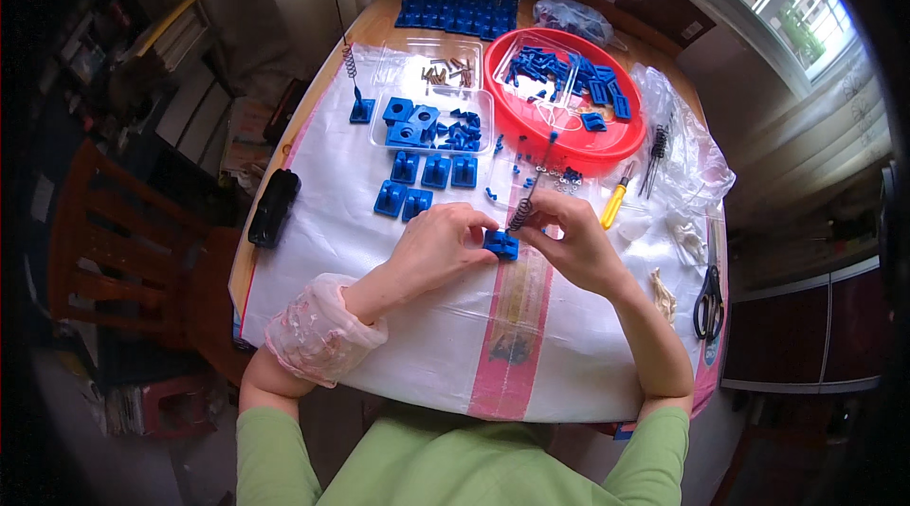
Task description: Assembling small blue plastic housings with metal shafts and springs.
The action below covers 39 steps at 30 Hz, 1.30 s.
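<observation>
A small blue block (500, 243) is pinched between the fingers of the left hand (438, 246) and the right hand (569, 243), just above the white sheet (379, 250) on the bench (374, 18). A coiled spring with a thin rod (531, 186) is gripped by the right fingers, standing on the block. More blue blocks (417, 184) lie beyond, near a red basin (569, 151).

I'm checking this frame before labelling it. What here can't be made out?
- Head view: the underside of the blue base is hidden by the left hand and right hand.
- Where the spring rod meets the base: covered by fingertips.
- Small metal parts in the clear tray: too small to identify.
- Row of finished blue pieces at the table's far edge: bent and blurred by the lens.
</observation>
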Tool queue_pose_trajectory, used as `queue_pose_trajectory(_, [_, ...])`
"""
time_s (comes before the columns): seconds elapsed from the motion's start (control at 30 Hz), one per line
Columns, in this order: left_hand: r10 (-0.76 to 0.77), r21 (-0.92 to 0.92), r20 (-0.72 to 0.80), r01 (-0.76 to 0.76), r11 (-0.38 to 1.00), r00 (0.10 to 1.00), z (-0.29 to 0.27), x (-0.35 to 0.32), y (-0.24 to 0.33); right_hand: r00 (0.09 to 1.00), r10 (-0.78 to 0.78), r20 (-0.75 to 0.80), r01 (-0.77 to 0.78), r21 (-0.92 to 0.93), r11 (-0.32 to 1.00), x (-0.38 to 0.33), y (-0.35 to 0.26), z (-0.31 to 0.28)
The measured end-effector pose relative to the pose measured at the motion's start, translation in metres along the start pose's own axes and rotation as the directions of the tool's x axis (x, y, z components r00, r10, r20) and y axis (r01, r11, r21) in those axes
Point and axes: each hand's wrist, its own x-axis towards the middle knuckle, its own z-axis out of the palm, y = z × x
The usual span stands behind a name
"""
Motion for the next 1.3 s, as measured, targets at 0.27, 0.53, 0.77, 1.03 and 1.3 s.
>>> queue_pose_trajectory(0.27, [-0.039,-0.014,0.003,0.039,0.999,0.999,0.000,-0.001,-0.004,0.998,-0.068,0.011,0.068,-0.079,0.995,0.005,-0.005,0.000])
queue_pose_trajectory(0.53, [-0.073,-0.009,0.021,0.073,0.997,0.997,-0.004,-0.001,-0.001,0.998,0.028,0.047,-0.027,-0.012,1.000,0.002,0.006,0.002])
queue_pose_trajectory(0.77, [-0.065,-0.006,0.016,0.065,0.998,0.998,-0.003,-0.002,-0.005,0.999,0.053,-0.001,-0.052,0.153,0.987,0.004,0.002,0.005])
queue_pose_trajectory(1.03, [-0.062,-0.010,0.017,0.062,0.998,0.998,-0.002,-0.001,-0.005,0.996,0.058,0.064,-0.060,0.021,0.998,0.004,0.003,-0.002])
queue_pose_trajectory(1.3, [-0.080,-0.018,0.021,0.080,0.997,0.997,-0.003,0.000,-0.002,0.999,0.038,0.004,-0.038,0.110,0.993,0.003,0.011,0.001])
